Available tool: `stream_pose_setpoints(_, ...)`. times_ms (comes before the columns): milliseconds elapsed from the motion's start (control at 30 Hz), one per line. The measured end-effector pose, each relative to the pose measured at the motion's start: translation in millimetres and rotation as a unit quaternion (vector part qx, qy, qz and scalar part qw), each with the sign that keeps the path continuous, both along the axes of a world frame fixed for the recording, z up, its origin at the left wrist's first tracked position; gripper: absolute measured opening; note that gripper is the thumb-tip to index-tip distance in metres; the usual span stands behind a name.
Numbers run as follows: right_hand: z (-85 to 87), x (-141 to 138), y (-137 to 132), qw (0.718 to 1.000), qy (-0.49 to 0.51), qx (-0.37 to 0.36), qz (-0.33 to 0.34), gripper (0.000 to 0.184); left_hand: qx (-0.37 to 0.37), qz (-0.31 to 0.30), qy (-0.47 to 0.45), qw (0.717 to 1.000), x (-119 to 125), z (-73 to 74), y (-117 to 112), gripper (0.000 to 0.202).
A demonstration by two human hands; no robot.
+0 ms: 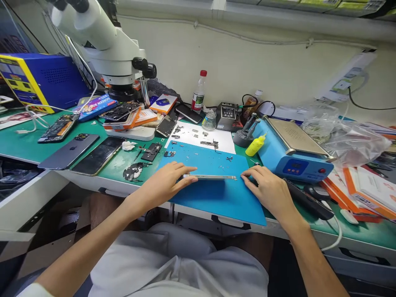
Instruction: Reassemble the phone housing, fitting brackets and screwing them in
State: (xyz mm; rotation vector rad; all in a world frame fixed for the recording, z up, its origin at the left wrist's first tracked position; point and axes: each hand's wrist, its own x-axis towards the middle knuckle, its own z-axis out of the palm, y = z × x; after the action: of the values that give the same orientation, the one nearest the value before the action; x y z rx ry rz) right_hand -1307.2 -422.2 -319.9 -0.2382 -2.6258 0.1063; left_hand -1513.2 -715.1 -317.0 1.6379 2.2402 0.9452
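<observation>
My left hand (173, 178) grips one end of a thin phone frame (213, 177), thumb in front and fingers behind. The frame is held edge-on above a blue mat (213, 204), casting a shadow on it. Just off the frame's right end is my right hand (262, 181), its thumb and fingertips drawn together in a pinch. Whatever sits between those fingertips is too small to make out. Small screws and parts (229, 158) lie scattered on the mat behind the frame.
A white sheet with parts (198, 134) lies behind the mat. To the left are phones (69, 152), a phone battery (151, 152) and a microscope (108, 53). On the right stand a yellow bottle (256, 145), a blue heating plate (291, 148) and orange-white boxes (371, 189).
</observation>
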Motion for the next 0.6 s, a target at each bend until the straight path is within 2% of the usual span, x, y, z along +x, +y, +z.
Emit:
stream_pose_setpoints(167,19.0,-4,-10,0.997,0.063,-0.052,0.009,0.019,0.051,0.025,-0.017,0.998,-1,-5.3,6,0.033)
stream_pose_setpoints(267,37.1,-12,-28,0.991,0.097,-0.083,0.045,0.016,0.091,0.03,-0.008,0.995,0,-10.1,10,0.026)
stream_pose_setpoints(367,48.9,-29,-53,0.985,0.112,-0.083,0.099,0.012,0.126,0.027,0.01,0.992,1,-14.6,14,0.022)
stream_pose_setpoints(500,47.7,-62,-82,0.978,0.146,-0.038,0.142,0.01,0.153,0.03,0.029,0.987,1,-18.0,17,0.023)
stream_pose_setpoints(600,43.5,-79,-91,0.975,0.138,0.012,0.171,0.012,0.157,0.036,0.042,0.986,1,-18.9,18,0.029)
